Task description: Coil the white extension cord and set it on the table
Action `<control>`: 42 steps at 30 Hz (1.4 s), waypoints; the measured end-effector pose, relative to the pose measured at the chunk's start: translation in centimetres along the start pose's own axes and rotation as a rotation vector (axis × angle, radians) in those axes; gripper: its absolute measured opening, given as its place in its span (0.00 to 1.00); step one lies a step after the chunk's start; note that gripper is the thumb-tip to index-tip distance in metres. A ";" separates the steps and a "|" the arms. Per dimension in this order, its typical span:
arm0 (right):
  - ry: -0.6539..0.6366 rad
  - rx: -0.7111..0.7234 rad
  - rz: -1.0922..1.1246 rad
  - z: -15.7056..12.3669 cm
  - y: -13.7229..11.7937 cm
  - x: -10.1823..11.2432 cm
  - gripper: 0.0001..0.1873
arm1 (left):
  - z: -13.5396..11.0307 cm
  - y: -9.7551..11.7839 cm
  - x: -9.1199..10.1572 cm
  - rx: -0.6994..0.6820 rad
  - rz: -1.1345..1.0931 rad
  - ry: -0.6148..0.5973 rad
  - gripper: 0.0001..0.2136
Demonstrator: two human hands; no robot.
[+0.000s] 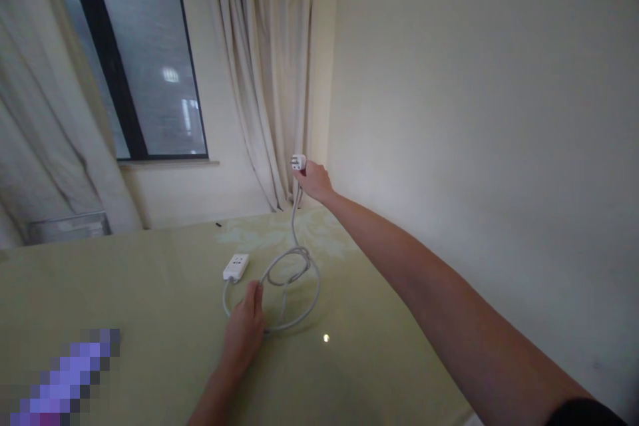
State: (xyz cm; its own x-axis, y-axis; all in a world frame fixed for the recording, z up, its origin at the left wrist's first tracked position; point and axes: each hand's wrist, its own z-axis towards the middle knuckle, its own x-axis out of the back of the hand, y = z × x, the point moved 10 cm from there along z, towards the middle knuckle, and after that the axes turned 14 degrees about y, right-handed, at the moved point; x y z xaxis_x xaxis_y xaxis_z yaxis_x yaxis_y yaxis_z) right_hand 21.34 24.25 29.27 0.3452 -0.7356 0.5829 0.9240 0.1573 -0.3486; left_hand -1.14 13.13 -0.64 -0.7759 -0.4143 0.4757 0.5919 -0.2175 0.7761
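Note:
My right hand (316, 181) is stretched far forward, closed around a white plug (298, 162) whose metal prongs point left. From the plug a grey-white power cord (293, 219) drops to the table and lies in loose loops. Closer to me, my left hand (244, 323) pinches the cord at the left side of the loops, thumb and fingers together. A small white power strip (236, 267) on the cord's other end rests on the table just beyond my left hand, socket holes facing up.
The pale green, glossy table (150, 293) reaches to the wall (474, 80) at right. Cream curtains (269, 80) hang beside a dark-framed window (144, 46). A pixelated purple object (64, 376) lies at the lower left. A small black piece (218, 225) sits near the far edge.

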 end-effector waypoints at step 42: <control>-0.390 0.111 -0.127 -28.6 1.5 -9.7 0.24 | 1.1 -1.0 3.5 -0.209 0.155 -0.140 0.24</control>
State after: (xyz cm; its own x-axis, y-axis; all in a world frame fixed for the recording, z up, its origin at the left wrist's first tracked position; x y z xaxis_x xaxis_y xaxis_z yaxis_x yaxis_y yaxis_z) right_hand 14.70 12.77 2.10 0.2443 -0.4530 0.8574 0.9679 0.1674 -0.1874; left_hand -4.67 12.86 0.63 -0.6869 -0.3342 0.6453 0.7263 -0.3448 0.5946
